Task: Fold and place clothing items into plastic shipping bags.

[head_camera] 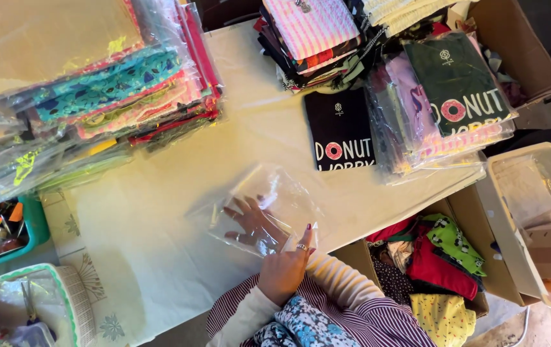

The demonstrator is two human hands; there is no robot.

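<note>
Single head-worn camera, looking steeply down from above wearer's chest. View tilted, surface (pixel 160 212) running diagonally across frame. Close range: hands (pixel 269 247) low centre, within arm's reach. Far edge of view reaches stacked bagged garments (pixel 108 90); cardboard box of clothes (pixel 436 257) at lower right. No second view.

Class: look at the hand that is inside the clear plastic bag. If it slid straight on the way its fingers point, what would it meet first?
That hand, seemingly the left, points up-left. It would first meet the clear plastic bag's closed end, then bare table cover, and further off probably the stack of bagged fabrics. Depth is uncertain.
</note>
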